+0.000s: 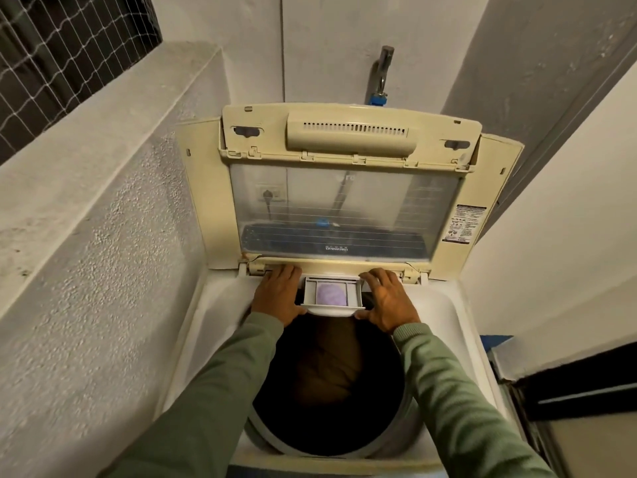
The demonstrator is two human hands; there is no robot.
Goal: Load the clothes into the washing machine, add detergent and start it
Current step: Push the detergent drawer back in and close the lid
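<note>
Detergent drawer (331, 309) stands pulled out from the back rim of the top-loading washing machine (220, 305), over the far edge of the drum (391, 391), and a mound of lilac detergent (331, 294) lies in its middle compartment. The left hand (277, 294) lies flat just beside the drawer's left wall, its fingers (284, 270) straight and together, reaching to the rim under the lid, with the thumb against the front left corner. The right hand (391, 300) sits at the right wall, fingers (375, 276) a little apart and lightly bent over the back right corner, thumb touching the front lip. Neither hand is clamped round the drawer. Both arms wear green sleeves (441, 384). Brownish clothes (327, 360) lie low in the dark drum. The lid (344, 208) is folded up, its clear pane showing the control panel behind, and a warning sticker (463, 224) is on its right frame. Above it a metal tap (382, 70) with a blue hose connector (378, 98) comes from the wall. A netted window (51, 63) is at upper left
</note>
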